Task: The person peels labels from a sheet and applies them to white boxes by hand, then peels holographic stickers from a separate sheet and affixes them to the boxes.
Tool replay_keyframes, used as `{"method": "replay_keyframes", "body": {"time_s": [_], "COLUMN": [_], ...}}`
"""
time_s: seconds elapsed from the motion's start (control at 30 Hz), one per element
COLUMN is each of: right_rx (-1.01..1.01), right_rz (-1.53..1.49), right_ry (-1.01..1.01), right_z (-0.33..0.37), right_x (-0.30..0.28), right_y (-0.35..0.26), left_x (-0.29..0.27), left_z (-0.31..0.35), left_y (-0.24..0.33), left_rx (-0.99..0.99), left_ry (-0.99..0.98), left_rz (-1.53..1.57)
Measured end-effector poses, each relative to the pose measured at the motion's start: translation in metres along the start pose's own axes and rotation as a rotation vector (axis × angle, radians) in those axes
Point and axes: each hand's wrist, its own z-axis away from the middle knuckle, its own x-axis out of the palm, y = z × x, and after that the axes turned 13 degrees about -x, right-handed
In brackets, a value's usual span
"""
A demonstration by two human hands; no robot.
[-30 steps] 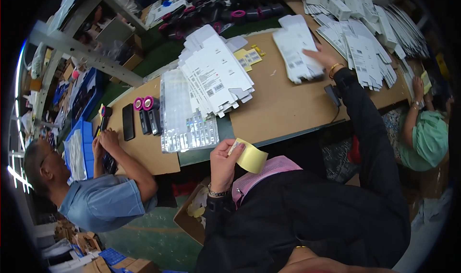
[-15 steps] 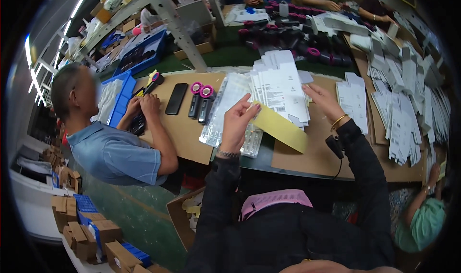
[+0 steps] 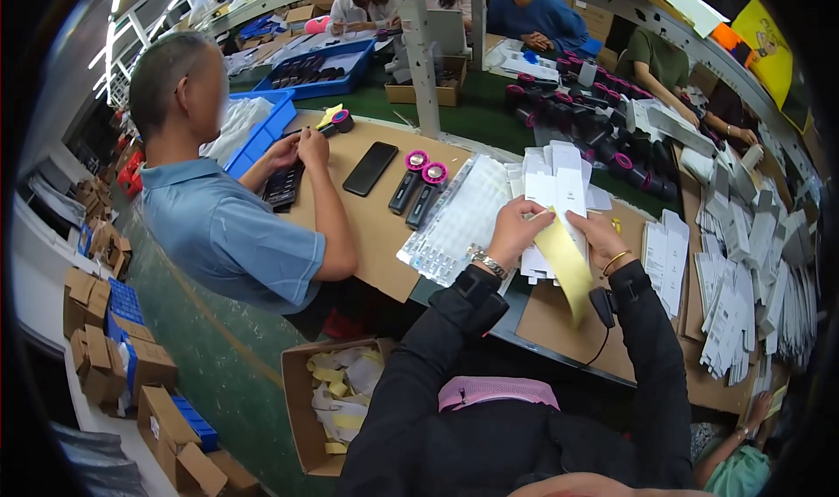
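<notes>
Our left hand [image 3: 517, 233] pinches the upper end of a yellow label strip [image 3: 568, 270], which hangs above the counter [image 3: 508, 319], before flattened white cartons [image 3: 559, 178]. Our right hand [image 3: 599, 237] is half-curled just beside that end; we cannot tell whether it grips anything. Brown cardboard sheeting [image 3: 384, 257] covers much of the counter. Left of the cartons lie a clear plastic sheet [image 3: 459, 213], two black handheld devices [image 3: 405, 191] with pink-ringed ends and a black phone [image 3: 370, 169]. An open box [image 3: 304, 414] of scraps stands on our green floor [image 3: 218, 322].

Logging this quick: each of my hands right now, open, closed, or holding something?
Left hand: closed, pinching the yellow strip.
Right hand: beside the yellow strip; whether gripping, cannot be told.
</notes>
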Motion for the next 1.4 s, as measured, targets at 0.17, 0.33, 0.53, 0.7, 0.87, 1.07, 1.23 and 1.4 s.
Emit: {"method": "replay_keyframes", "body": {"time_s": [0.17, 0.33, 0.53, 0.7, 0.87, 1.07, 1.23, 1.4], "right_rx": [0.093, 0.125, -0.005, -0.396, -0.595, -0.392, -0.583, -0.413], "right_rz": [-0.207, -0.218, -0.198, 0.112, 0.247, 0.098, 0.475, 0.024], "right_ry": [0.009, 0.031, 0.062, 0.068, 0.125, 0.047, 0.142, 0.2], "right_z": [0.0, 0.004, 0.018, 0.056, 0.135, 0.187, 0.193, 0.194], "right_x": [-0.006, -0.003, 0.001, -0.004, -0.016, -0.078, -0.058, -0.056], "right_y": [-0.002, 0.003, 0.005, -0.007, -0.012, 0.063, 0.049, 0.011], "left_x": [0.004, 0.008, 0.016, 0.034, 0.061, 0.085, 0.089, 0.087], "left_z": [-0.004, 0.0, -0.002, 0.036, 0.096, 0.135, 0.136, 0.132], "left_y": [-0.01, 0.008, 0.009, 0.022, 0.032, -0.018, -0.011, 0.005], "left_rx": [0.027, -0.203, -0.187, 0.166, 0.288, 0.252, -0.18, -0.265], "left_ry": [0.059, -0.083, -0.139, 0.016, -0.21, -0.454, -0.56, -0.514], "left_rz": [-0.037, 0.193, 0.147, -0.17, -0.037, -0.047, 0.001, 0.156]}}
